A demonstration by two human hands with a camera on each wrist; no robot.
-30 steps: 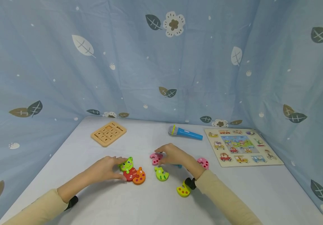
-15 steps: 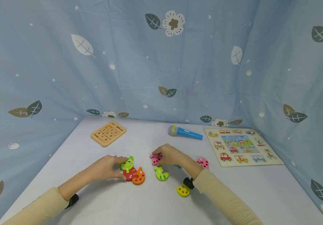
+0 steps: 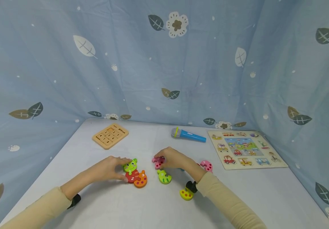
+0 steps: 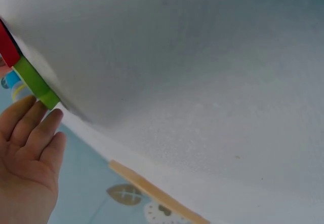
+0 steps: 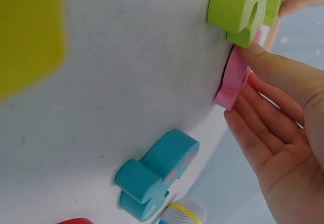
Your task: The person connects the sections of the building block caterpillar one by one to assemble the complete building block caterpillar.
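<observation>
My left hand (image 3: pixel 105 171) holds the left side of a caterpillar puzzle, fingers at its green smiling head piece (image 3: pixel 130 166) and thumb at the red piece (image 3: pixel 132 176) numbered 2. An orange spotted piece (image 3: pixel 140 180) with a 3 adjoins the red one. My right hand (image 3: pixel 172 159) pinches a pink spotted piece (image 3: pixel 159 163) between thumb and fingers, partly covering it. Just below that pink piece lies a green striped piece (image 3: pixel 164 177) marked 5. In the right wrist view, the thumb tip is close by this green piece.
Loose pieces lie around the right arm: yellow (image 3: pixel 186 194), another pink (image 3: pixel 206 166), teal (image 5: pixel 169 155) and a sliver of red (image 5: pixel 76 221). Farther back are a wooden number board (image 3: pixel 110 136), a blue toy microphone (image 3: pixel 191 135) and a vehicle picture puzzle (image 3: pixel 245 148). A patterned curtain (image 3: pixel 141 63) stands behind.
The pink piece in my right hand has shifted slightly left. My left hand and the green head have edged up and right, while the orange piece has turned slightly left.
</observation>
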